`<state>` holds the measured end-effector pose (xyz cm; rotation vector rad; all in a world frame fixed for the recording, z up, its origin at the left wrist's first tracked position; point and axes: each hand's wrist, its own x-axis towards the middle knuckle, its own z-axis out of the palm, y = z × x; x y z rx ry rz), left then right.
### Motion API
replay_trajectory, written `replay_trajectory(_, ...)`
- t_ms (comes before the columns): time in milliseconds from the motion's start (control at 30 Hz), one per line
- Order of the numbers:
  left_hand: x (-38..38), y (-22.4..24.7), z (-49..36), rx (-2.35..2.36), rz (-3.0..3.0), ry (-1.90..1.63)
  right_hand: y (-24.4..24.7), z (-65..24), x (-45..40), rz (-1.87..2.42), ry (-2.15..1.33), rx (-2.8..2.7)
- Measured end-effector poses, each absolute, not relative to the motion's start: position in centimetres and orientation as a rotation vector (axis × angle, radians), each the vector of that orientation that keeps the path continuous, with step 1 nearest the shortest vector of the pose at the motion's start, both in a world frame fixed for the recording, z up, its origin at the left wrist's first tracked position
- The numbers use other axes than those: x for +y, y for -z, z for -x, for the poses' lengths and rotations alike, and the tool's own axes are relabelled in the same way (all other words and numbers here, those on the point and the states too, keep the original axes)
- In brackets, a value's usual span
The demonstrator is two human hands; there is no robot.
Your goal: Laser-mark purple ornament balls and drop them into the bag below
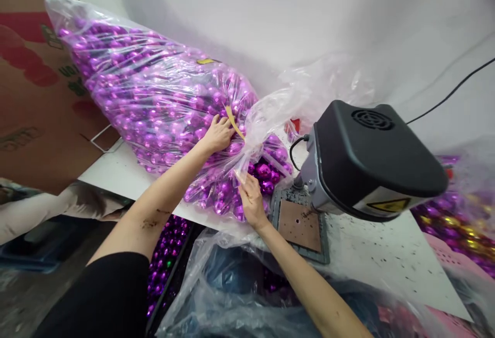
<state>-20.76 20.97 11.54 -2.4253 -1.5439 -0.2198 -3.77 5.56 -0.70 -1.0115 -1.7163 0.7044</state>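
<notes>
A large clear plastic bag packed with shiny purple beads or small balls lies slanted on the white table. My left hand rests on its side, fingers spread over the film, beside a yellow strip. Lower down, my right hand pinches the loose film near the bag's gathered mouth. Just beyond those fingers, dark purple faceted balls show through the opening. Part of the right hand's grip is hidden by the plastic.
A black-topped machine stands right of my hands, its base plate below. At left is a cardboard box. A plastic-lined bin sits under the table edge. Another person's sleeve shows lower left.
</notes>
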Motion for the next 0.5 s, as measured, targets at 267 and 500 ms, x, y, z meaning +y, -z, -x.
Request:
replay_trajectory(267,19.0,-13.8,19.7,-1.776,2.817,0.642,0.5,4.7,4.9,1.019,-0.582,-1.812)
replay_trajectory(500,17.7,-16.9,25.8,-1.884,2.457,1.363,1.2,4.1,4.9,1.003,-0.494,-1.732)
